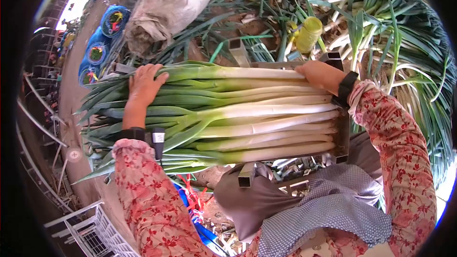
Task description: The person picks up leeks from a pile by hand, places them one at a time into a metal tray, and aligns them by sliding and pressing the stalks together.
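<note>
A row of several leeks (266,110) lies side by side on a metal frame (343,135), white ends to the right and green leaves to the left. My left hand (144,85) rests on the leaves at the far side, its thumb apart from the fingers. At the other end, my right hand (324,75) is closed on the white end of the farthest leek (262,73). Some of its fingers are hidden behind that end.
More leeks (414,43) are heaped on the ground at the right and back. A yellow container (309,34) and a whitish sack (173,4) stand beyond the frame. Blue spools (97,53) are at the left, a white crate (95,233) at lower left, red ties (194,200) below.
</note>
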Tool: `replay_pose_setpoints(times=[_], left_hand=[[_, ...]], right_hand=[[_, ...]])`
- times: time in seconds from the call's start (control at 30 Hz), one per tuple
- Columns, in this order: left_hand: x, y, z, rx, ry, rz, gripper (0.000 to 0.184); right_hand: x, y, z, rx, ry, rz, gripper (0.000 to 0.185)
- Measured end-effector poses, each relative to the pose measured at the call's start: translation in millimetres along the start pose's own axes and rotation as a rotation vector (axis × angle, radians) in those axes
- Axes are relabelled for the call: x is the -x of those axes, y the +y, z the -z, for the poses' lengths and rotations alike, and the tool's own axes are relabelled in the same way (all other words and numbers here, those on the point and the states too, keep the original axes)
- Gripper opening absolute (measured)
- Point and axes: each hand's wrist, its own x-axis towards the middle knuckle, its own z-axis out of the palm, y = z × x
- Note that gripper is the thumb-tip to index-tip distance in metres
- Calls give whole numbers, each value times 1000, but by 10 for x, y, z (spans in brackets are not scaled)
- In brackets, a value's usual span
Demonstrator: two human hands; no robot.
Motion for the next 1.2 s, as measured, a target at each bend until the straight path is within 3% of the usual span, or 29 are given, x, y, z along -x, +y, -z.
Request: replay_pose_setpoints(times=[0.13, 0.2, 0.27, 0.33, 0.4, 0.6, 0.67, 0.7, 0.8, 0.83, 0.9, 0.93, 1.0, 1.07, 1.13, 1.2], left_hand=[[-109, -140, -201, 45, -53, 6, 50], [-164, -279, -394, 101, -53, -22, 50], [-267, -289, -439, 120, -62, -34, 50], [-247, -195, -394, 111, -81, -4, 51], [-199, -145, -308, 98, -85, 32, 52], [-292, -343, -449, 125, -87, -50, 53], [-270, -326, -468, 125, -72, -76, 50], [-312, -382, -514, 100, -56, -105, 49], [-309, -358, -472, 129, -24, -73, 54], [-263, -366, -450, 175, -11, -63, 59], [-307, -180, -262, 169, 14, 4, 67], [-219, -46, -132, 119, 22, 66, 70], [-127, 21, -107, 82, 52, 152, 74], [-129, -67, -151, 99, 105, 182, 77], [-117, -124, -172, 111, 157, 207, 76], [8, 13, 56, 86, 174, 201, 74]], right_hand=[[-24, 22, -33, -16, -13, -15, 16], [-123, 155, -192, -176, -86, -16, 14], [43, -9, 45, -35, -8, 65, 11], [-7, 160, -165, 25, 132, 120, 12], [-39, 179, -180, 93, 88, 88, 13], [-35, 115, -187, -53, 32, -51, 15], [39, 65, -124, -39, 168, 59, 18], [102, -65, 70, -76, 17, -57, 21], [45, -6, -76, -76, 71, -168, 25], [-57, 116, -337, -62, 223, -106, 15], [-37, 236, -422, 107, 234, 19, 13], [69, 174, -124, 158, 195, 185, 12], [442, -66, 606, -34, -32, 25, 21], [559, 188, 802, -414, 104, 1, 33], [1109, 445, 1129, -825, 121, -187, 41], [1400, 1108, 873, -1062, 363, -333, 35]])
